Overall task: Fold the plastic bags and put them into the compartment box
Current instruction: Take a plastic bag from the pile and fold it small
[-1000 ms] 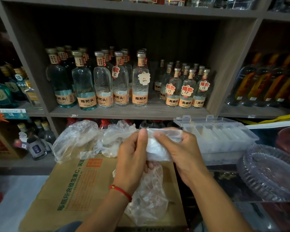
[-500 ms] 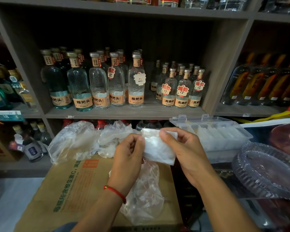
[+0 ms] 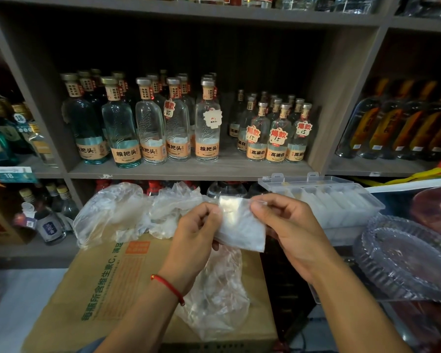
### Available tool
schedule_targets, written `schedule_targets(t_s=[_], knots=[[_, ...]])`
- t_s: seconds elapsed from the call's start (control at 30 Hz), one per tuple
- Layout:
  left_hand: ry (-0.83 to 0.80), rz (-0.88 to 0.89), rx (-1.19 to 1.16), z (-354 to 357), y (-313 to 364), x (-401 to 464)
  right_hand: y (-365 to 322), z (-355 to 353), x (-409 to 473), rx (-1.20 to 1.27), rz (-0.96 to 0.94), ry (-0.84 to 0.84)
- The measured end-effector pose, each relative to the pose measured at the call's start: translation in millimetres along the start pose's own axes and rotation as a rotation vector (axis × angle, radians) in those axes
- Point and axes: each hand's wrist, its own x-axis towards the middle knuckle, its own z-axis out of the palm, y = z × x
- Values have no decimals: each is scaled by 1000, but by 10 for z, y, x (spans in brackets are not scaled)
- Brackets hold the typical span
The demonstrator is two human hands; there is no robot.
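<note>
Narrowed since a second ago: folded plastic bag (image 3: 239, 225), then a wide strip stretched between both hands, now a smaller, thicker packet, with hands drawn closer together. Held up in the air above cardboard carton (image 3: 107, 284), pinched at its left edge by left hand (image 3: 196, 233), fingers curled, and at its upper right corner by right hand (image 3: 288, 225), thumb and forefinger closed on the film, other fingers loosely bent behind. Looks one fold or so short of compartment size, though hard to be sure.

Done so far, judging by the whitish rolls visible through the clear walls: several slots of compartment box (image 3: 323, 200) already filled with folded bags, lid standing open at the back, box sitting just right of the hands on a lower ledge. Exact count of free slots not readable.

Left to do: finish and stow the packet in hand, then deal with loose bag (image 3: 214, 296) lying crumpled on the carton under the wrists, plus crumpled bags (image 3: 127, 212) heaped at the carton's far edge, at least two, maybe more. Roughly midway, then, as an estimate.

Behind everything, liquor bottles (image 3: 150, 123) on shelf (image 3: 189, 169); clear plastic tray (image 3: 405, 256) at right, near the box.
</note>
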Motion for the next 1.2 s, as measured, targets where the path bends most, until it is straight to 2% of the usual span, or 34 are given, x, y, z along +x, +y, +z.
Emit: schedule_targets(t_s=[0.2, 0.43, 0.5, 0.6, 0.7, 0.77, 0.87, 1.0, 1.13, 1.2], knots=[[-179, 14, 31, -14, 34, -30, -17, -16, -38, -99, -113, -110], [-290, -16, 9, -9, 54, -58, -34, -4, -80, -43, -91, -301], [-266, -47, -42, 3, 31, -60, -39, 11, -79, -23, -80, -277], [-258, -181, -265, 58, 18, -52, -22, 26, -62, 7, -118, -185], [-374, -273, -417, 104, 4, -72, 2, 41, -45, 0, -136, -91], [-452, -225, -365, 150, -24, -116, 18, 51, -36, -22, -130, -66], [-454, -203, -265, 193, -65, -146, 52, 49, -27, -61, -111, -54], [-520, -314, -304, 151, -46, -147, 39, -25, -14, -100, -87, -68], [-614, -421, -288, 65, -48, -111, 22, -26, -62, -368, -85, -221], [-659, -450, -265, 29, -51, -96, 62, 26, -80, -436, -103, -218]])
